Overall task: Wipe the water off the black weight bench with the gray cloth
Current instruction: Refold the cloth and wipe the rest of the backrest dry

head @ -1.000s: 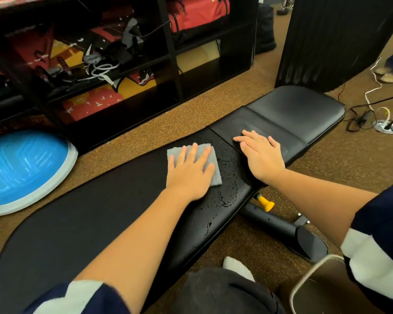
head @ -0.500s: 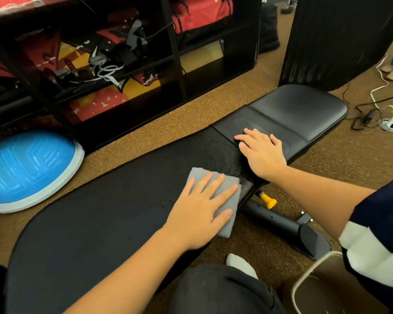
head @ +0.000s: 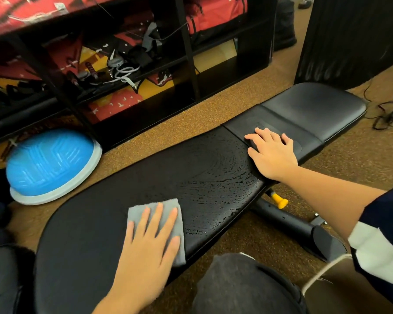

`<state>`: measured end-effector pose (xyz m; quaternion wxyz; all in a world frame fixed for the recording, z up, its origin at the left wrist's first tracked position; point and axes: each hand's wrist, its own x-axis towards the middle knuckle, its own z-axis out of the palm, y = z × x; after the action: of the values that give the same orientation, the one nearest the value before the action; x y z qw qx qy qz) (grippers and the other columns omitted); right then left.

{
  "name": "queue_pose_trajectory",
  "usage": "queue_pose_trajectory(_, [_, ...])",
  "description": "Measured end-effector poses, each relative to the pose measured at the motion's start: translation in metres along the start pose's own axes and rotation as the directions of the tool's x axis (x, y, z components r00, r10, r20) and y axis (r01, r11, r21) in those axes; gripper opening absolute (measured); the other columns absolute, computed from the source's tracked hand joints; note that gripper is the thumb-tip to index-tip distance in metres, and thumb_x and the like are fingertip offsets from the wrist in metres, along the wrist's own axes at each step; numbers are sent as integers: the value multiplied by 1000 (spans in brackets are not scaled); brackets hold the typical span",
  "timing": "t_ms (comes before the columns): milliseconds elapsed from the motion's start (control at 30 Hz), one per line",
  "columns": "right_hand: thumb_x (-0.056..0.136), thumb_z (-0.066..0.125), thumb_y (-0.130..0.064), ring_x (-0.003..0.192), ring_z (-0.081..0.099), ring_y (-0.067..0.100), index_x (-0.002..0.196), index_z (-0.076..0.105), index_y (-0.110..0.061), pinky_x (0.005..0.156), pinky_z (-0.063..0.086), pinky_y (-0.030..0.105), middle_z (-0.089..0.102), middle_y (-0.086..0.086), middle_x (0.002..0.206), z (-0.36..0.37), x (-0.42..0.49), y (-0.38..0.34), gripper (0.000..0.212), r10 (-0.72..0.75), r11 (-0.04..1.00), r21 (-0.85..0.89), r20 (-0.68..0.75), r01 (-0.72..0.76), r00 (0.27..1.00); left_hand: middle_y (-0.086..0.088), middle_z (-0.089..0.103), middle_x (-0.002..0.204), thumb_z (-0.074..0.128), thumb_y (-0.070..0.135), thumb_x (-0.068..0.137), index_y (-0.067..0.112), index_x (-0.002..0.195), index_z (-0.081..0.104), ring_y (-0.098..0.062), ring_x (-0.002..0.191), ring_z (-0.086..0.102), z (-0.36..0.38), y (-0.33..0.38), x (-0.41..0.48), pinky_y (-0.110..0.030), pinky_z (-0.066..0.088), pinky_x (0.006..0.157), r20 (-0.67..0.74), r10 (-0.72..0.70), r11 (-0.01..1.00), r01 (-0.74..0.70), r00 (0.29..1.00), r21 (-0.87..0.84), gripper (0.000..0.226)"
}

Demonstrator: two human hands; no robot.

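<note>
Head view: our left hand presses flat on the gray cloth near the bench front edge, right hand open, bracing; we should overlap strokes across the beaded water.

Gray cloth on black weight bench; blue dome with pale gray rim; yellow knob; navy-and-white striped sleeve; speckled brown floor; red bags on black shelving.

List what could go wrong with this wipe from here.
1. The cloth sits left of the wet streaks on the bench; beads near the front edge may get missed.
2. The right hand braces beside the wet patch and might slip.
3. Water pushed off the edge could drip onto the carpet.
</note>
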<state>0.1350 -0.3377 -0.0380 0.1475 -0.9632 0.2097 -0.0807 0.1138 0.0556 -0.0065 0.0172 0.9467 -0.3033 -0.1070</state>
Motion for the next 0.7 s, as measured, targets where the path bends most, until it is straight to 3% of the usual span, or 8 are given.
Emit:
queue_pose_trajectory(67, [103,28,-47,154,14,20,144,38,-45,122,3,54,27,-5,164,0,0,0,43,-2,1000,1,-2,2,1000,28,-36,156,-23,76,80,63,143,-29,-3,147,-33,-2,-12,-16,-33,-18,121,56,28,1000,-28,998,-7,65])
queue_pose_trajectory(167, [103,27,-47,154,13,20,144,37,-45,122,3,54,27,-5,164,1,0,-1,43,-3,1000,-6,1,3,1000,32,-27,158,-19,82,80,68,146,-16,5,147,-29,-8,-41,-22,-25,-19,118,18,-10,1000,10,1000,-26,68])
queue_pose_trajectory(267, [103,27,-46,154,13,20,144,37,-45,122,3,55,27,-4,164,2,0,-1,43,0,1000,-11,-1,0,1000,26,-15,165,-8,75,88,61,153,-4,0,152,-18,-10,-66,1,-36,-6,124,-13,-80,996,80,997,-44,66])
queue_pose_trajectory(400, [102,28,-44,154,13,20,144,37,-44,121,4,55,27,-4,164,3,0,-2,42,5,1000,-12,-5,-5,1000,2,-2,172,-8,59,91,37,162,-4,-25,157,0,-12,-73,66,-54,14,123,-67,-170,983,174,983,64,74])
queue_pose_trajectory(600, [103,27,-45,154,12,21,144,36,-45,121,3,55,26,-4,164,1,1,-2,42,-1,1000,-10,6,1,1000,5,-11,171,11,52,105,43,160,-5,-25,157,-10,-30,-12,162,-58,-3,123,-4,-319,945,317,948,-74,59])
queue_pose_trajectory(700, [103,28,-45,154,12,20,144,36,-45,121,3,55,26,-5,164,0,1,-2,42,0,1000,-5,5,0,1000,4,-12,171,9,53,105,44,160,-4,-26,157,-12,-26,29,170,-59,-5,123,-8,-212,976,212,977,-54,57])
